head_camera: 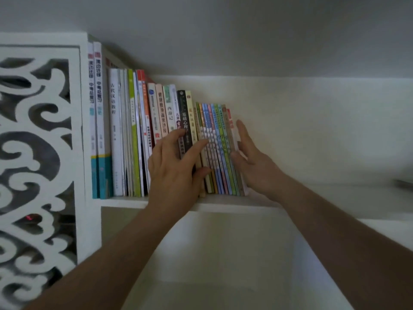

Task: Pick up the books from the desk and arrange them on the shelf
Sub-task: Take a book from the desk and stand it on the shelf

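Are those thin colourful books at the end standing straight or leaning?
Leaning. The thin colourful books tilt, tops leftward; the right hand rests flat against the outermost one.

A white shelf (pixel 223 203) carries a row of books (pixel 138 135) standing upright, spines outward.

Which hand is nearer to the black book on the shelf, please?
Left. The left hand lies on the black book; the right hand rests at the row's right end, several books away.
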Tool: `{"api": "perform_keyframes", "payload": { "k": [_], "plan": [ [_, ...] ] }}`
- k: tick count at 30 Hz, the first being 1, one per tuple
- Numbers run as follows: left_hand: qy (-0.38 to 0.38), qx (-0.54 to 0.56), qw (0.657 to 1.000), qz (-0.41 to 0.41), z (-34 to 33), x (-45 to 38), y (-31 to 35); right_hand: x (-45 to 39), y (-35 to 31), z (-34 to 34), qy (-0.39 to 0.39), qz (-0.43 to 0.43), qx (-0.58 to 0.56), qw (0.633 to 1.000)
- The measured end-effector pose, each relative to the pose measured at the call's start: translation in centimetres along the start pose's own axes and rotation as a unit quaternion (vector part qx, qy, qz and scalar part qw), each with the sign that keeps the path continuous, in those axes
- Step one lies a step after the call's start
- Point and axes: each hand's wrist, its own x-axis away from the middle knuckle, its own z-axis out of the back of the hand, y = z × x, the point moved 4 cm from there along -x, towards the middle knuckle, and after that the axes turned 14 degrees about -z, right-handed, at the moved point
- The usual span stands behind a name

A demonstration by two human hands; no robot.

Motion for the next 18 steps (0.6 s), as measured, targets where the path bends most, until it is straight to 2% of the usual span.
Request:
{"api": "perform_keyframes", "payload": {
  "k": [2, 5, 10, 12, 15, 16, 18],
  "plan": [
    [0.000, 0.008, 1.000, 0.000, 0.0, 0.0, 0.0, 0.2, 0.8, 0.5, 0.023, -0.056, 0.001, 0.998],
    [0.007, 0.001, 1.000, -0.009, 0.2, 0.1, 0.0, 0.4, 0.0, -0.3, 0.020, -0.059, 0.029, 0.998],
    [-0.022, -0.021, 0.999, -0.035, 0.2, 1.0, 1.1, 2.4, -0.3, -2.1, 0.014, -0.064, 0.201, 0.977],
    [-0.012, -0.011, 0.999, -0.052, 0.8, 2.4, 1.9, 4.8, -0.3, -2.3, 0.066, -0.027, 0.312, 0.947],
    [-0.021, 0.136, 0.990, -0.041, 0.7, 7.2, 4.9, 10.7, 2.3, -1.4, 0.162, 0.084, 0.341, 0.922],
    [-0.030, 0.190, 0.980, -0.041, 0.2, 9.5, 6.6, 13.1, 4.2, -1.4, 0.169, 0.103, 0.319, 0.927],
    [-0.040, 0.279, 0.959, -0.037, -1.0, 14.6, 10.8, 18.6, 8.3, -1.6, 0.156, 0.086, 0.253, 0.951]
  ]
}}
